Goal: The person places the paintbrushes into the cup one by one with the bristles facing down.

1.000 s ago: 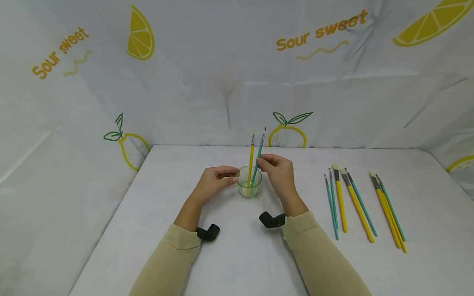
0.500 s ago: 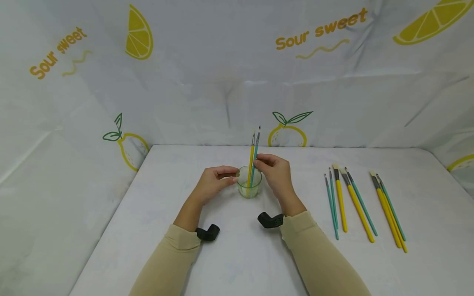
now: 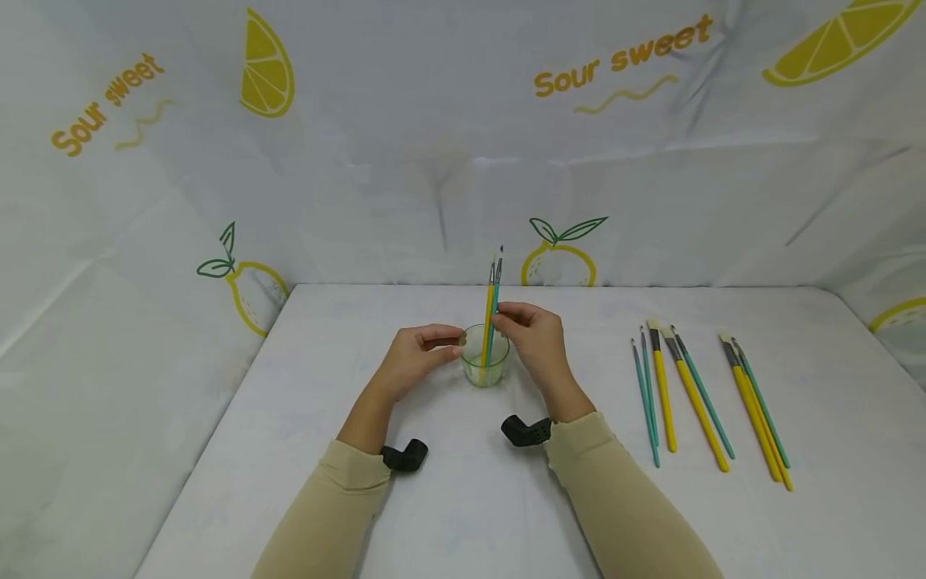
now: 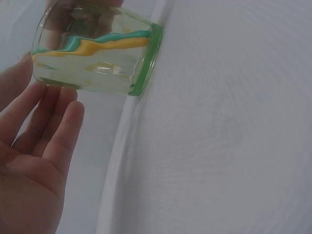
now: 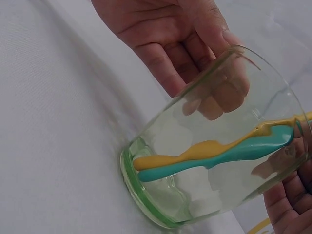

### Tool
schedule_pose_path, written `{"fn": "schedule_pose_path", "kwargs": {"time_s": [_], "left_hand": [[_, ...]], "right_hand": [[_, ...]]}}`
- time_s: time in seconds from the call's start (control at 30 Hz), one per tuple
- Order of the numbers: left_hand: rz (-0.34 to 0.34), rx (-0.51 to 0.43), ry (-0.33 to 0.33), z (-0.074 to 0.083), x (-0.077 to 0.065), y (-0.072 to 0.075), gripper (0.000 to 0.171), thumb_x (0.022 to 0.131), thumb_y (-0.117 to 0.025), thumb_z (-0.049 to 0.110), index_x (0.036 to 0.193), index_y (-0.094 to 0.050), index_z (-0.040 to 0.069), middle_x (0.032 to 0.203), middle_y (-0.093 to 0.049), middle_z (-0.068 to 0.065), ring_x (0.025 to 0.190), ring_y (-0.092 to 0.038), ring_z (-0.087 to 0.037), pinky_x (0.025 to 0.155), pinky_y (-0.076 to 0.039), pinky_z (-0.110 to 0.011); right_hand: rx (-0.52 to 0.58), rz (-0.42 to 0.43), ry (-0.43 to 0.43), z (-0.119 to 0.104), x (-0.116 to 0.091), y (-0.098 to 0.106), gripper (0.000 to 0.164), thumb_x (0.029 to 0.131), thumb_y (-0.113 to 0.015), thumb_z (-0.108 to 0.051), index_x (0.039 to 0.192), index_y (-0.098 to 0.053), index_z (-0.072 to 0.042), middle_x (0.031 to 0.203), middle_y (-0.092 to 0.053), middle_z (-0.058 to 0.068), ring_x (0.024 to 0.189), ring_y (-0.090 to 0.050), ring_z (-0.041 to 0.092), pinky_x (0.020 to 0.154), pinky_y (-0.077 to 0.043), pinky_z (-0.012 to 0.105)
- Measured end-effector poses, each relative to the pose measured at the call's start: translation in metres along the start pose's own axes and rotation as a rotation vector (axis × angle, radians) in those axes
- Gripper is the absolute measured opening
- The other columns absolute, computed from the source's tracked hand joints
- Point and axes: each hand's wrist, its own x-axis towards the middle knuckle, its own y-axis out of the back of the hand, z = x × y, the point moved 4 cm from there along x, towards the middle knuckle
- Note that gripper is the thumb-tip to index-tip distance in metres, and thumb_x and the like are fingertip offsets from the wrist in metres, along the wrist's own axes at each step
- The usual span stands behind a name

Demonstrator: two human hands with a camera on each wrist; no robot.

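A clear glass (image 3: 499, 368) with a greenish base stands upright on the white table. My left hand (image 3: 417, 359) steadies it at the left, thumb and fingers at the rim; in the left wrist view they touch the glass wall (image 4: 109, 73). Between thumb and fingertips my right hand (image 3: 538, 344) pinches a teal paintbrush (image 3: 496, 291) near the right rim. It stands almost upright, bristles up, beside a yellow paintbrush (image 3: 488, 310). Through the glass in the right wrist view, the yellow handle (image 5: 195, 152) and teal handle (image 5: 214, 158) lie close together, their ends at the bottom.
To the right lie several more yellow and teal paintbrushes, among them a thick yellow brush (image 3: 703, 410) and, farther right, a small group with another yellow brush (image 3: 755, 418). A white lemon-print sheet (image 3: 405, 201) hangs behind the table's back edge.
The teal paintbrush has swung left, from leaning right to standing close against the yellow one. My right hand has shifted slightly left with it; my left hand has stayed at the glass.
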Motion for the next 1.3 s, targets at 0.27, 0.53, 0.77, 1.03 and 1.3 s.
{"fn": "schedule_pose_path", "kwargs": {"time_s": [0.27,0.53,0.77,1.03,1.3], "left_hand": [[0.005,-0.026,0.009,-0.0003,0.0001,-0.0006,0.032,0.085,-0.070,0.012,0.114,-0.066,0.002,0.117,-0.066,-0.010,0.115,-0.058,-0.019,0.097,-0.046,-0.033],[-0.002,-0.047,0.003,-0.0006,0.0004,-0.0005,0.031,0.085,-0.069,0.010,0.114,-0.066,0.000,0.116,-0.066,-0.011,0.115,-0.058,-0.021,0.097,-0.046,-0.033],[-0.007,-0.043,-0.016,-0.0010,0.0001,-0.0001,0.032,0.084,-0.070,0.011,0.114,-0.066,0.000,0.117,-0.066,-0.012,0.113,-0.059,-0.021,0.093,-0.048,-0.028],[0.023,-0.038,-0.011,-0.0007,-0.0003,0.0007,0.031,0.086,-0.069,0.014,0.112,-0.066,-0.003,0.113,-0.067,-0.013,0.107,-0.061,-0.018,0.087,-0.051,-0.025],[0.036,-0.047,-0.026,0.0030,-0.0013,-0.0009,0.031,0.087,-0.068,0.011,0.112,-0.064,-0.007,0.112,-0.067,-0.016,0.104,-0.062,-0.019,0.085,-0.051,-0.024]], "right_hand": [[-0.005,-0.007,0.006,0.0008,0.0000,-0.0003,0.026,0.085,-0.070,-0.024,0.107,-0.069,-0.010,0.102,-0.069,0.006,0.091,-0.064,0.016,0.078,-0.053,0.024],[-0.011,-0.006,0.007,0.0019,0.0009,-0.0006,0.026,0.086,-0.069,-0.024,0.108,-0.069,-0.011,0.102,-0.069,0.005,0.091,-0.064,0.015,0.079,-0.052,0.026],[-0.034,0.000,0.009,0.0040,0.0006,0.0003,0.025,0.085,-0.070,-0.026,0.106,-0.070,-0.012,0.100,-0.069,0.004,0.091,-0.064,0.015,0.078,-0.052,0.025],[-0.033,0.001,0.012,0.0025,-0.0005,0.0001,0.024,0.086,-0.069,-0.025,0.106,-0.070,-0.012,0.100,-0.069,0.004,0.090,-0.064,0.015,0.077,-0.052,0.025],[-0.047,0.001,0.002,0.0030,-0.0008,0.0011,0.025,0.086,-0.069,-0.027,0.106,-0.070,-0.012,0.101,-0.069,0.004,0.091,-0.063,0.015,0.078,-0.052,0.025]]}}
